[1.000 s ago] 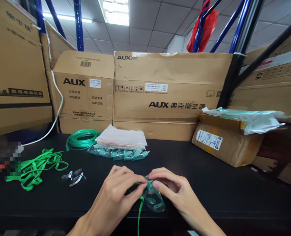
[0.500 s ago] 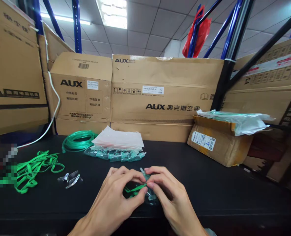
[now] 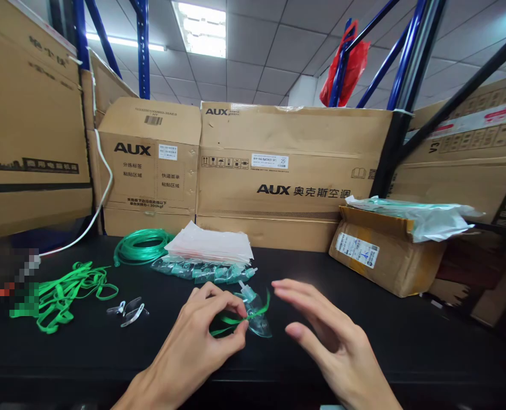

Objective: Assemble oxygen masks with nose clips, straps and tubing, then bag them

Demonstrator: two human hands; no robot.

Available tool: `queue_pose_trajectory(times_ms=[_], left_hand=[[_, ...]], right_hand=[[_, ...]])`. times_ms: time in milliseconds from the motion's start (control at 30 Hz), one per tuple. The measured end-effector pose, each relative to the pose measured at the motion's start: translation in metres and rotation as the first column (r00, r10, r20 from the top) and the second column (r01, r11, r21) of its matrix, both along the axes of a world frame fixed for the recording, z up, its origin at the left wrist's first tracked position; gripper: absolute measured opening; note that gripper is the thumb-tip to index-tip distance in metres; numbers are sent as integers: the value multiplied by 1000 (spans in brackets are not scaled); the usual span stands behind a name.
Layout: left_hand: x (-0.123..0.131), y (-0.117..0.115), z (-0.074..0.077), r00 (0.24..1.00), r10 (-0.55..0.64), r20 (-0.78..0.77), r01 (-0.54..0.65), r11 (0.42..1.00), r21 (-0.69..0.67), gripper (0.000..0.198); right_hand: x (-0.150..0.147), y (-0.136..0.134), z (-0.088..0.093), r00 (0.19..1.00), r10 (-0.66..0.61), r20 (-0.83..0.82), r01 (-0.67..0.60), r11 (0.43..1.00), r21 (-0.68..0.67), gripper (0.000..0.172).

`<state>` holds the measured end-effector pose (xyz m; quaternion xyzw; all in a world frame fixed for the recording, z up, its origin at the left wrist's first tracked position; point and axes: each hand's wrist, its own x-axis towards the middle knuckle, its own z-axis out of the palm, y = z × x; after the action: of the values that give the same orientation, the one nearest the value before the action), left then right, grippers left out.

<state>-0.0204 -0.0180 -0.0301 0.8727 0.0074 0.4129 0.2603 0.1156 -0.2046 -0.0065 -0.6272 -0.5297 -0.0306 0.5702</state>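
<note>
In the head view, the only one I work from, my left grip (image 3: pixel 199 330) is narrow, thumb and forefinger pinching a green strap (image 3: pixel 261 311) whose short end curls up past the fingertips. My right grip (image 3: pixel 332 333) is wide, fingers spread, holding nothing and apart from the strap. The clear green mask (image 3: pixel 260 326) is just beyond the left fingertips, over the near part of the black counter (image 3: pixel 376 341); I can't tell whether it rests there or hangs partly from the strap.

I judge the mask light, its thin shell flexible and rather slick, easily dented by a hard squeeze. I'd steady it by the rim, or by the stubby connector (image 3: pixel 247 291), which looks stiffer. The strap should be soft and limp, giving nothing to push against, so I'd pinch it close to the mask and leave its end free.
</note>
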Motion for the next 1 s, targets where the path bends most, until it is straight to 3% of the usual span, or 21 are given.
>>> queue_pose_trajectory(times_ms=[100, 200, 267, 400, 500, 567, 667, 767, 900, 1000], left_hand=[[0, -2, 0, 993, -86, 75, 86, 996, 6, 18], [0, -6, -3, 989, -125, 74, 121, 991, 55, 22], [2, -8, -4, 991, -134, 11, 134, 991, 8, 26], [-1, 4, 0, 969, -128, -212, 100, 985, -139, 34], [-15, 21, 7, 963, -53, -263, 37, 997, -66, 24], [-27, 36, 13, 955, -50, -294, 50, 999, -6, 17], [-39, 72, 32, 919, 15, -395, 13, 998, 68, 18], [-38, 133, 63, 871, 287, -398, -255, 958, 133, 29], [-30, 225, 94, 638, 638, -432, -629, 755, 186, 30], [-26, 267, 91, 488, 709, -509, -717, 659, 230, 31]], right_hand=[[-2, 10, -7, 969, 30, -247, -34, 999, -12, 46], [-3, 25, -18, 917, 83, -391, -139, 983, -118, 53], [1, 30, -22, 894, 94, -439, -166, 978, -128, 56], [25, 23, -14, 916, -74, -393, 73, 997, -18, 59], [45, 12, -10, 898, -202, -390, 249, 966, 73, 60], [50, 10, -14, 893, -207, -400, 253, 965, 67, 57], [44, 16, -28, 935, -142, -325, 126, 990, -71, 49], [35, 25, -40, 982, -108, -156, 75, 976, -204, 42], [34, 28, -45, 992, -116, -49, 102, 968, -231, 41], [37, 26, -49, 991, -135, 7, 133, 962, -238, 41]])
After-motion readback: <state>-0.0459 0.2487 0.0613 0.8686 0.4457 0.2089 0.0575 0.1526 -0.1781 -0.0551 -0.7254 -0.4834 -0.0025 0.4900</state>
